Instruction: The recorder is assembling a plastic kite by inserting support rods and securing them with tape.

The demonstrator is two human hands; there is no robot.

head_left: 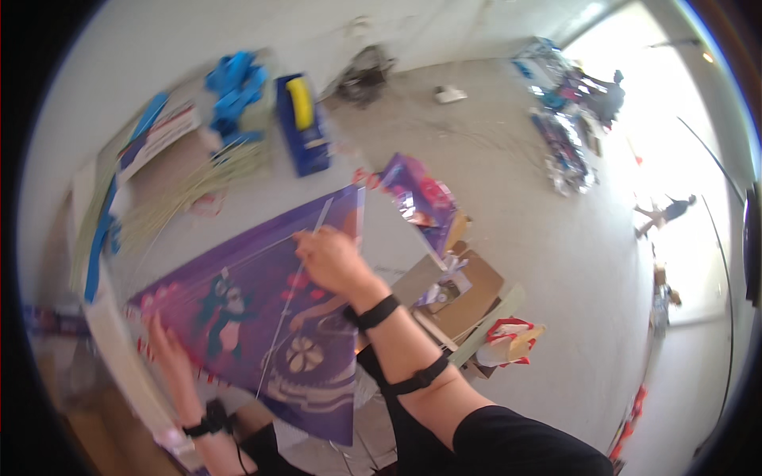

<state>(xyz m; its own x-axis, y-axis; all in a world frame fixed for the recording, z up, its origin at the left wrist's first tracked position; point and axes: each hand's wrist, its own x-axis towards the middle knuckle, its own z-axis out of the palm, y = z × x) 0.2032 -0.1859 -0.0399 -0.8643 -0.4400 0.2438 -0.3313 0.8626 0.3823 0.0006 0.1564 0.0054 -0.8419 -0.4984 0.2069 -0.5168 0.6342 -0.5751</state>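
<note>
A purple triangular kite with printed cartoon figures lies over the near side of the white table, its lower corner hanging past the edge. One thin white rod runs lengthwise along it, and a second pale rod slants across its upper part. My right hand is over the kite's upper right, fingers curled and pinched at the end of the slanting rod; motion blurs the fingertips. Flat against the kite's lower left edge rests my left hand, its fingers stretched out. Black straps circle both wrists.
On the table stand a blue tape dispenser with yellow tape, blue ribbon and a bundle of pale thin sticks. Beside it are an open cardboard box and a red-white bag. Shiny packages lie farther off, near people.
</note>
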